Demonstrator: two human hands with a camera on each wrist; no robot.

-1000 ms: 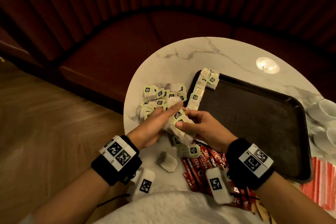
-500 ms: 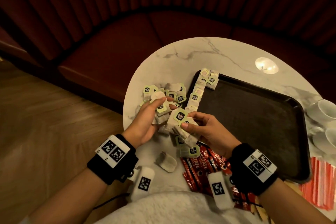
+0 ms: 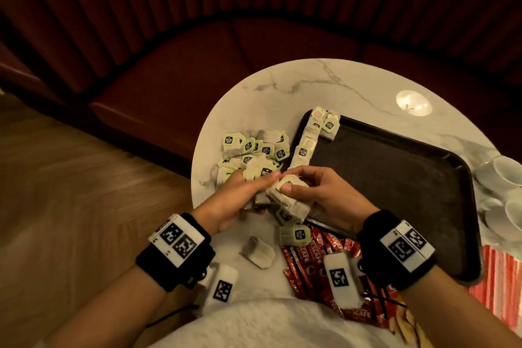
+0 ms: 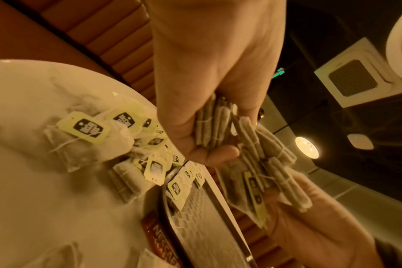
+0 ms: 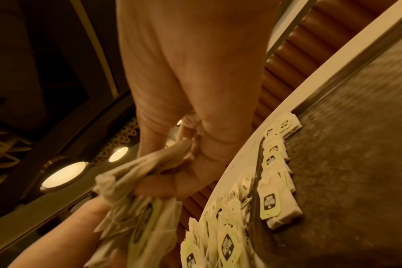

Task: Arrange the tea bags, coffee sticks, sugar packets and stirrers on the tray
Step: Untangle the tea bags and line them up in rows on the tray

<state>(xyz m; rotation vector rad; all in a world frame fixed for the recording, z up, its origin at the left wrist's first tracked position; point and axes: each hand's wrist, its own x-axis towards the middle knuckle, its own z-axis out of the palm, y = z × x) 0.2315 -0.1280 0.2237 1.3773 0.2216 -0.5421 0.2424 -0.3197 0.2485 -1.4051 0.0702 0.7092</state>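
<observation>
Right hand grips a tea bag stack; left hand clutches more tea bags

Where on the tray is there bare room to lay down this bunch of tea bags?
Most of the tray is bare: everything right of the row of tea bags along its left edge, out to the cups. It is crowded left of the tray, at the loose tea bag pile, and near you, around the coffee sticks.

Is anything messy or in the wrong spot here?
Yes. One tea bag lies alone near the table's front edge, apart from the loose heap of tea bags. The red coffee sticks lie jumbled, not on the tray.
</observation>
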